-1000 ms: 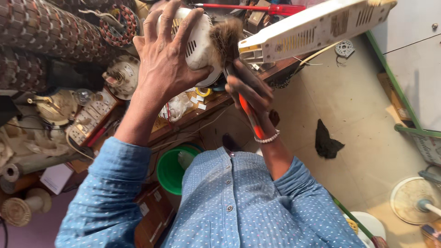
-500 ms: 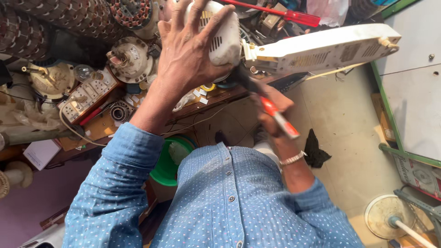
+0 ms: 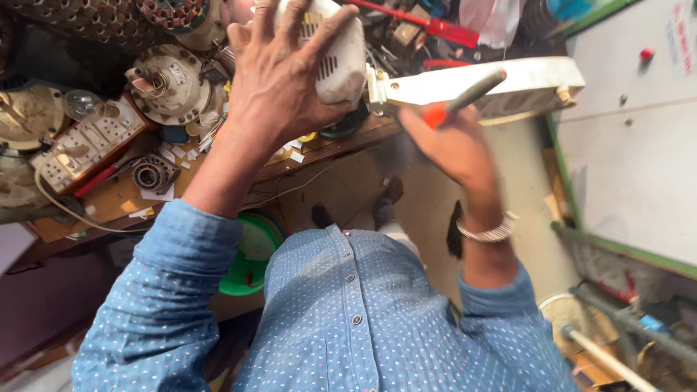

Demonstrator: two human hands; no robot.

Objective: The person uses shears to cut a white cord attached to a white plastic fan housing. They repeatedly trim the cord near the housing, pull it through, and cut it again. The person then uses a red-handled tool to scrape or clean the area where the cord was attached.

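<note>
a white fan motor housing (image 3: 337,54) is being held up at the top centre of the frame, above the edge of a cluttered wooden workbench (image 3: 109,199). the left hand (image 3: 279,80) is being spread over the housing's rounded, vented side, fingers splayed and pressing against it so that it is being gripped from the left. a white fan blade (image 3: 494,86) is being carried out from the housing toward the upper right of the frame, lying roughly level. the right hand (image 3: 454,145) is being closed around the orange handle of a screwdriver (image 3: 461,101), whose dark part is being laid across the underside of the blade; its tip cannot be made out. a metal bracelet (image 3: 490,232) is being worn on the right wrist. both arms are being shown in blue dotted shirt sleeves at the bottom of the frame. a round motor cover (image 3: 167,83) and a white switch board (image 3: 80,149) are being seen on the bench at the upper left, and a green tub (image 3: 250,250) is being seen under the bench, left of centre. a red-handled tool (image 3: 435,27) is lying at the top of the frame, just above the blade
</note>
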